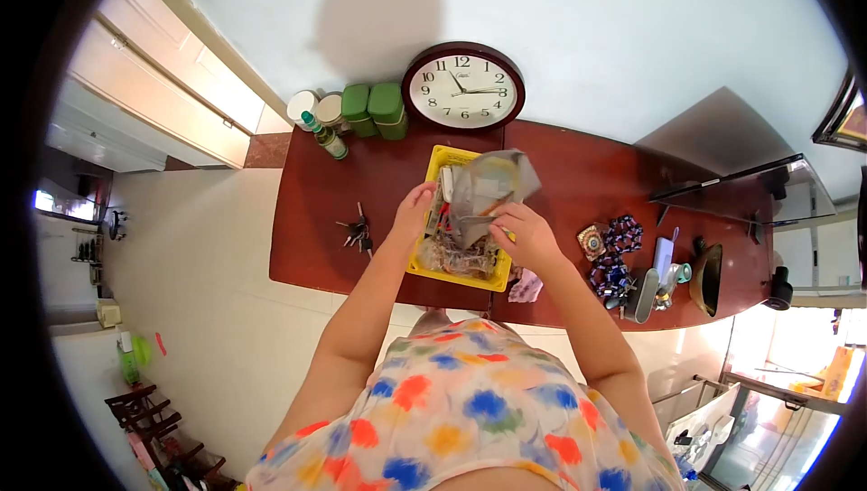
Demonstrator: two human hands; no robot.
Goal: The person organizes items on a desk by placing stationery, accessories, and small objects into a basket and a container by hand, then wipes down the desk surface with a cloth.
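A yellow plastic basket (453, 280) sits on the reddish-brown tabletop (312, 193), straight in front of the person, and a grey see-through pouch (477, 186) is held above its right half. The right hand (522, 231) pinches the pouch's lower right edge between thumb and fingers. The left hand (414, 210) is at the basket's left rim with its fingers bent; whether it grips the rim or only rests there, I cannot tell. The raised pouch stands in the way of much of the basket's inside, overhanging the right rim; left uncovered are a white item near the left wall, bits of red, and crumpled clear plastic (456, 259) toward the near end

Behind the basket, a dark-rimmed round clock (463, 87) leans upright at the wall. To its left stand two green canisters (386, 112), a green bottle (330, 141) and two pale-topped jars (330, 111). A bunch of keys (360, 232) lies left of the basket, near the left forearm. A pink patterned cloth (525, 286) lies just beside the basket's near right corner, partly under the right arm. Farther right are a dark patterned strap-like bundle (612, 274), a grey oblong case (642, 296), a bowl (707, 280) on its side and, behind them, a flat screen (745, 188)
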